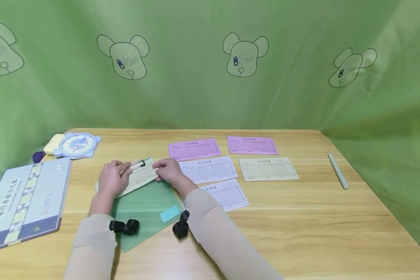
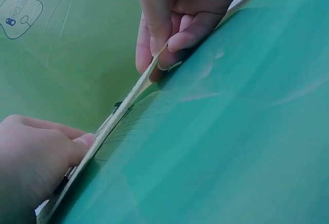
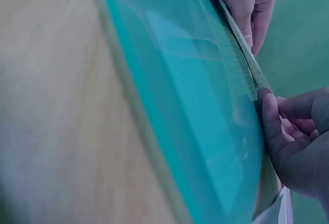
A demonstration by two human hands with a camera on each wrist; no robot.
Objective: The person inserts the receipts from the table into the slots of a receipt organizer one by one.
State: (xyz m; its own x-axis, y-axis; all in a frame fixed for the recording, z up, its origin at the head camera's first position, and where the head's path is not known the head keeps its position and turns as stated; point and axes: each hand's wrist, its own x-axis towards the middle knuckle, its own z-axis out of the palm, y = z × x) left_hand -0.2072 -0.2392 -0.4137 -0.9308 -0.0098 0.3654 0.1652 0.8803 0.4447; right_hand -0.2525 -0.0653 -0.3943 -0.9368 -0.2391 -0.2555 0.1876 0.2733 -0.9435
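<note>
A green see-through clipboard (image 1: pixel 145 214) lies slanted on the table under both forearms. Along its far end is a cream printed slip (image 1: pixel 140 178), crossed at its upper edge by a metal clip (image 1: pixel 138 165) with dark ends. My left hand (image 1: pixel 112 179) is at the clip's left side, thumb and forefinger closed on it. On the other side my right hand (image 1: pixel 168 170) pinches the slip's right edge between thumb and fingers. Seen edge-on in the left wrist view, the slip (image 2: pixel 115 116) stands along the board's green surface (image 2: pixel 241 131).
A light blue sticky note (image 1: pixel 170 214) is on the board. To the right lie pink slips (image 1: pixel 195 149), white slips (image 1: pixel 210 170), another cream slip (image 1: pixel 268 169) and a pale green pen (image 1: pixel 338 171). A ledger book (image 1: pixel 28 202) and blue clock (image 1: pixel 78 145) sit left.
</note>
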